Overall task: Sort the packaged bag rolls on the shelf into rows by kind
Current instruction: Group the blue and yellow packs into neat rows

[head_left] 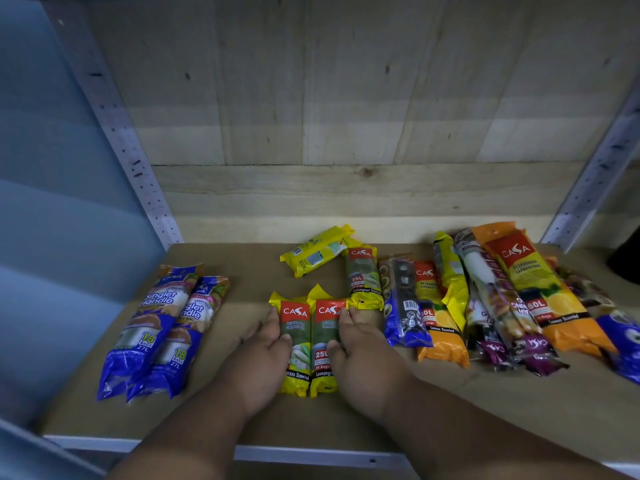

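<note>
Both forearms reach in from the bottom of the frame, converging toward the lower centre of the shelf (242, 278). The left hand (265, 355) lies palm down with fingers nearly straight, its fingertips touching the left edge of the left yellow roll (295, 337). The right hand (360, 355) mirrors it, fingers loosely extended along the right edge of the right yellow roll (323, 336), thumb resting on the pack's face; neither hand curls round anything. These two yellow packs lie side by side, touching, upright in the frame. Just above them to the right sits a third yellow roll (363, 277), and a fourth (318, 249) lies tilted in the upper centre. At lower left two blue rolls (157, 337) lie touching in a pair. At right a mixed heap (502, 299) of orange, blue, yellow and purple packs overlaps, unsorted.
</note>
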